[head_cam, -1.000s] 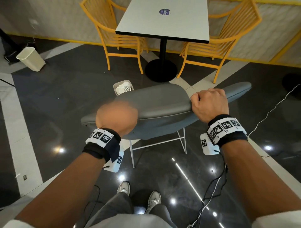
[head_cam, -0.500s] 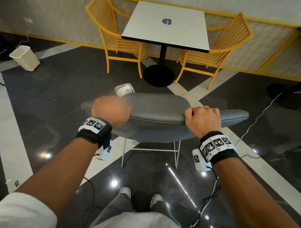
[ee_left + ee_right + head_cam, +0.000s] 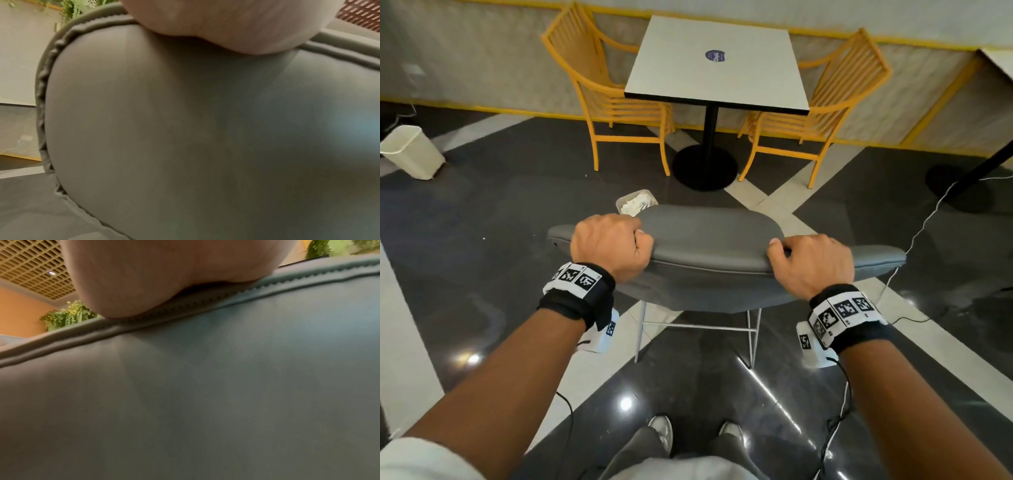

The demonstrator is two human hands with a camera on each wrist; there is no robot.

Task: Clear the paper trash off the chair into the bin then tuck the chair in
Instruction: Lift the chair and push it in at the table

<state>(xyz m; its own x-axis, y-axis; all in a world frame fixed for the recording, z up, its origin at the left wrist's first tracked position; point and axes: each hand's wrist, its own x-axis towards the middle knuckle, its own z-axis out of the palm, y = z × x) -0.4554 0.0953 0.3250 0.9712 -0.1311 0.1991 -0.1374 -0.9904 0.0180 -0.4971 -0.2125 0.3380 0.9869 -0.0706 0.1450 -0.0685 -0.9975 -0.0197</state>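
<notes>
Gripping the top edge of the grey chair (image 3: 709,240) backrest, the person's left hand (image 3: 611,245) curls its fingers over the padded rim near the left end, while the right hand (image 3: 813,263) clasps the same rim further right. The chair stands on the dark glossy floor (image 3: 482,222) directly in front of the person, well apart from the white desk (image 3: 717,65), which has a yellow chair (image 3: 606,99) on either side. A small bin (image 3: 625,202) with white paper (image 3: 635,204) inside sits on the floor just beyond the backrest. Another pale bin (image 3: 412,150) stands far off to the left. Both wrist views show only the grey backrest upholstery close up.
</notes>
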